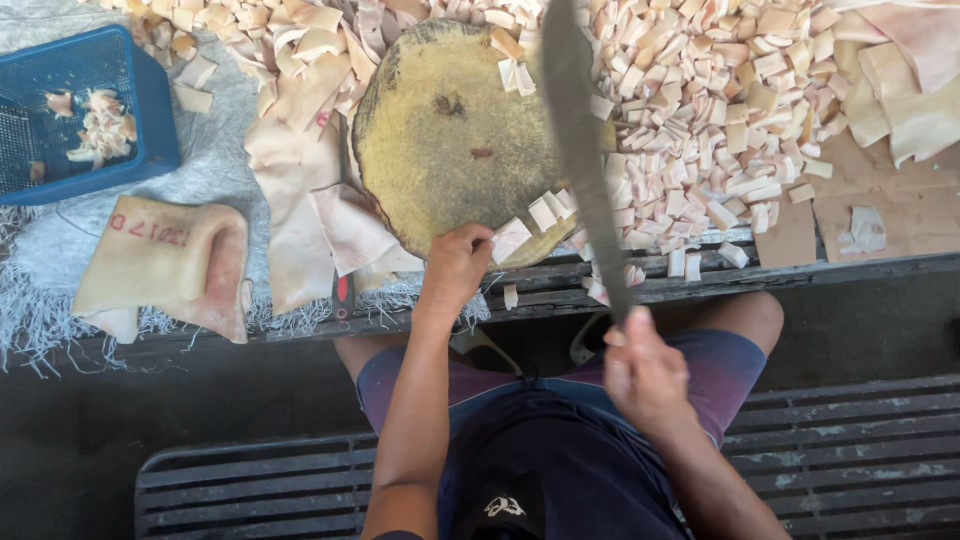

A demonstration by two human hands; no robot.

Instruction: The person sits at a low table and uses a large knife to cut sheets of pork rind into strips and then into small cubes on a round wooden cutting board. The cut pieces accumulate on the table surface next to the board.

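Observation:
My right hand point(645, 375) grips the handle of a long dark blade point(580, 130) that is raised over the right side of a round wooden chopping block point(440, 140). At the block's near edge my left hand point(458, 262) pinches a pale square piece point(510, 240). A few more cut squares point(552, 210) lie beside it on the block. A big heap of small pale cut pieces point(700, 110) spreads to the right of the block.
Large uncut pale sheets point(300, 220) lie left of the block, one folded sheet point(165, 262) at the bench edge. A blue plastic basket point(150, 110) holding a few scraps stands far left. Cardboard point(900, 205) lies at right. I sit on a dark slatted bench point(850, 450).

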